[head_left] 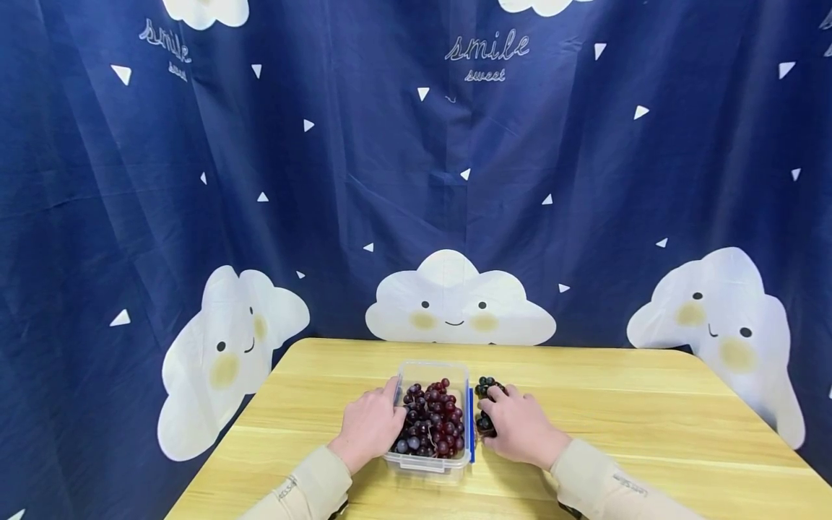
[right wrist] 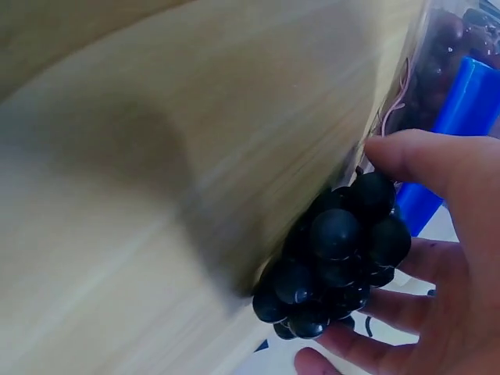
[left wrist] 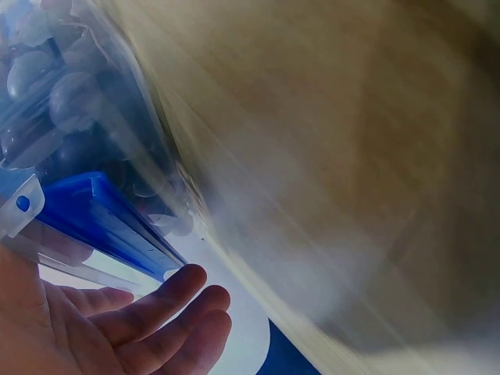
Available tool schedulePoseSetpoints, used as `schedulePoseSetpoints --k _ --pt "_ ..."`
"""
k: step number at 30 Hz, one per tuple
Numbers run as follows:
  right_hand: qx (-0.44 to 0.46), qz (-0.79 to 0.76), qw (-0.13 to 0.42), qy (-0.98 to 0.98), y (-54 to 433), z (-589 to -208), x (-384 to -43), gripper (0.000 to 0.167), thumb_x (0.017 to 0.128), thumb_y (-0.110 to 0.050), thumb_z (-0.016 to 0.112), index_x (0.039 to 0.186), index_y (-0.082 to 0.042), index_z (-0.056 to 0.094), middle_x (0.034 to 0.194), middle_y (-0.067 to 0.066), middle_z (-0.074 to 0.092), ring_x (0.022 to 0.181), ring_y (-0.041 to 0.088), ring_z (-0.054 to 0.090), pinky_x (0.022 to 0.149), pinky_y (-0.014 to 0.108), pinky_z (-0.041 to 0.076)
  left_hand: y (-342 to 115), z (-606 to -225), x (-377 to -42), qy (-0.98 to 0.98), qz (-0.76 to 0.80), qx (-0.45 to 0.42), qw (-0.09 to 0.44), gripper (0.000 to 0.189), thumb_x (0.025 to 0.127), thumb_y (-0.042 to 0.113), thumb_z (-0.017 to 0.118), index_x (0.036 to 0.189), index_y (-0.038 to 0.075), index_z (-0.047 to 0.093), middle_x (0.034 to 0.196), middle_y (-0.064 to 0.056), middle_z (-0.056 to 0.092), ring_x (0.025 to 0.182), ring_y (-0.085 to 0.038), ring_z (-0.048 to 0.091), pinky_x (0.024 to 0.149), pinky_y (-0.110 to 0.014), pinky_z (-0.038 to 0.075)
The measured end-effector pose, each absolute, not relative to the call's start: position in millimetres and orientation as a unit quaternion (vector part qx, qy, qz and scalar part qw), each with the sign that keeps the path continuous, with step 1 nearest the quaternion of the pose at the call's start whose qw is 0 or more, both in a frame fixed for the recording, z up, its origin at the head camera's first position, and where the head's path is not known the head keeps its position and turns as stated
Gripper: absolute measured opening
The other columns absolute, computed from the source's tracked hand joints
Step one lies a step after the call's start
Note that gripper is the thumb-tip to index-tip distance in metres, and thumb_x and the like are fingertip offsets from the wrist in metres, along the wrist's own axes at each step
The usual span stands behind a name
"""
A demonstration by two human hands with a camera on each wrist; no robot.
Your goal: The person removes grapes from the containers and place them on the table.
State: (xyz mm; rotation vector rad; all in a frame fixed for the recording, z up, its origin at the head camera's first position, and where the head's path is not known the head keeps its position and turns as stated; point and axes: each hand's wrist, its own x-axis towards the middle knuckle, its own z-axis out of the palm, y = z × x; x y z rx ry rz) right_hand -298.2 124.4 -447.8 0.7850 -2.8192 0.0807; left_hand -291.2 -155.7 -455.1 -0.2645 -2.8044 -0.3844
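Fingers [left wrist: 156, 305] of the left hand [head_left: 370, 427], loosely bent and slightly apart, lie outside the left wall of the clear container [head_left: 425, 462], its thumb at the rim; those of the right hand [head_left: 523, 427], parted, pinch a black grape bunch [right wrist: 336, 242] with the thumb. The container occupies the lower centre of the head view, the black bunch just to its right. Counted: two hands; one container; two blue clasps, one on the left wall [left wrist: 101, 219], one on the right [head_left: 471, 425]; three whole smiling clouds [head_left: 459, 297] across the middle, two more cut off by the top edge. The container is rectangular, of transparent plastic; the red-purple grapes [head_left: 432, 419] inside are smooth, glossy and round, the black ones duller. The table [head_left: 650, 419] shows pale wood grain; the creased curtain [head_left: 364, 166] is navy cloth. The right hand partly hides the black bunch in the head view; the contained grapes overlap too closely to count, and both sleeves [head_left: 598, 469] leave the lower edge.
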Motion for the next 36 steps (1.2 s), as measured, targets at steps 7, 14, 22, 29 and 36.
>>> schedulePoseSetpoints --k 7,14,22,29,36 --pt "0.266 0.031 0.088 -0.960 121 -448 -300 0.059 0.067 -0.030 0.087 0.119 -0.008 0.071 0.127 0.014 0.061 0.112 0.040 0.058 0.064 0.055 0.058 -156 -454 -290 -0.975 -0.135 -0.093 0.150 0.055 0.093 0.030 0.057 0.145 0.012 0.051 0.089 -0.006 0.069 0.076 -0.025 0.066 0.054 -0.041 0.047" --pt "0.285 0.036 0.097 -0.953 120 -446 -299 0.024 0.066 -0.008 0.076 0.089 -0.012 0.068 0.110 0.013 0.062 0.097 0.035 0.057 0.060 0.049 0.056 -156 -454 -290 -0.974 -0.138 -0.095 0.150 0.056 0.094 0.030 0.056 0.147 0.012 0.050 0.090 -0.007 0.070 0.076 -0.025 0.066 0.054 -0.040 0.047" --pt "0.337 0.036 0.131 -0.932 125 -446 -295 0.021 0.069 0.002 0.069 0.079 -0.014 0.062 0.105 0.013 0.062 0.088 0.030 0.055 0.058 0.042 0.055 -156 -456 -290 -0.975 -0.136 -0.093 0.150 0.056 0.094 0.030 0.056 0.146 0.012 0.050 0.089 -0.007 0.069 0.077 -0.026 0.067 0.055 -0.042 0.049" --pt "0.358 0.043 0.142 -0.922 130 -445 -292 0.025 0.069 0.006 0.069 0.076 -0.015 0.057 0.098 0.009 0.058 0.082 0.025 0.052 0.062 0.039 0.048 -156 -456 -290 -0.975 -0.137 -0.090 0.148 0.055 0.094 0.030 0.057 0.145 0.012 0.052 0.087 -0.006 0.068 0.074 -0.024 0.066 0.054 -0.041 0.047" --pt "0.353 0.054 0.121 -0.926 134 -442 -288 0.028 0.073 0.006 0.071 0.077 -0.018 0.056 0.112 0.015 0.060 0.084 0.030 0.054 0.057 0.039 0.050 -156 -456 -290 -0.975 -0.138 -0.091 0.147 0.056 0.094 0.031 0.057 0.146 0.012 0.050 0.087 -0.006 0.068 0.073 -0.023 0.065 0.054 -0.040 0.048"
